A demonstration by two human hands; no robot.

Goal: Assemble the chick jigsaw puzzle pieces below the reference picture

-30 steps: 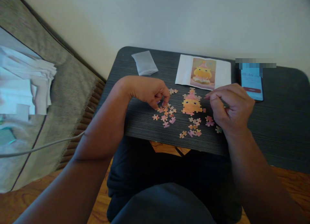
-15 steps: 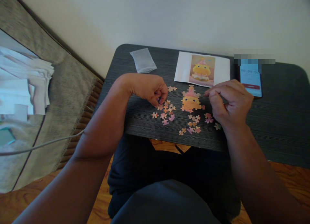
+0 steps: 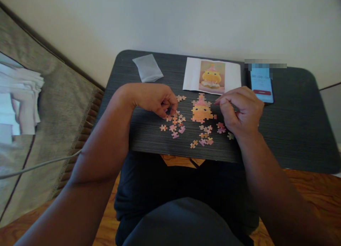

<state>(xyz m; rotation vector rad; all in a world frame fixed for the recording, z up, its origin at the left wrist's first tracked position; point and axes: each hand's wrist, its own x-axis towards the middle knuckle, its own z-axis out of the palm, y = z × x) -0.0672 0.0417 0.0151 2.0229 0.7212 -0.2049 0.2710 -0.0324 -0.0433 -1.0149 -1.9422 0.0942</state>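
Observation:
A partly joined puzzle (image 3: 201,112) of a yellow figure with a pink hat lies on the dark table (image 3: 293,125). My left hand (image 3: 154,100) curls its fingers down into a cluster of loose pieces (image 3: 174,123) left of the puzzle, pinching at something I cannot make out. My right hand (image 3: 241,111) hovers just right of the puzzle, fingers curled with thumb and forefinger pressed together near the puzzle's upper right edge. More loose pieces (image 3: 204,139) lie below the puzzle, near the table's front edge.
A reference picture (image 3: 212,75) on white paper lies behind the puzzle. A clear plastic bag (image 3: 147,67) sits at the back left, a phone (image 3: 261,85) with a lit screen at the back right. A sofa (image 3: 45,107) and cable (image 3: 39,164) are at the left.
The view has shifted, so everything sits a little further left in the picture. Both hands keep nearly the same places relative to the puzzle.

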